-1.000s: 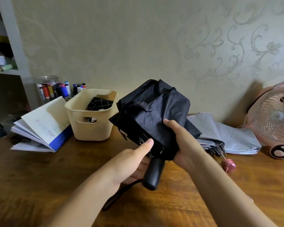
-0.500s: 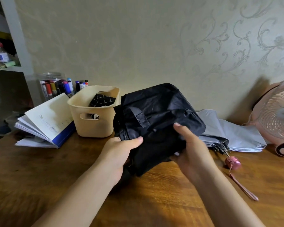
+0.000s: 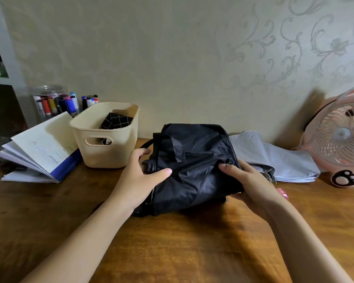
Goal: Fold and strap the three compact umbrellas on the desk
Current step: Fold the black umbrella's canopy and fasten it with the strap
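Here, left hand point(image 3: 140, 177) curled round black umbrella point(image 3: 194, 172), right hand point(image 3: 251, 181) pinching its fabric

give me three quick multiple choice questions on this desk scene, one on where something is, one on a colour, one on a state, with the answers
1. Where does the grey umbrella lie?
A. on the floor
B. on the desk, between the black umbrella and the pink fan
C. on a chair

2. What colour is the basket on the desk?
A. blue
B. red
C. cream

3. How is the black umbrella held?
A. by both hands, the left hand and the right hand gripping it
B. by nobody
C. by one hand only

Answers:
1 B: it rests flat on the wood, beyond the right hand.
2 C: its walls and rim are cream.
3 A: fingers of each hand curl onto the black canopy.
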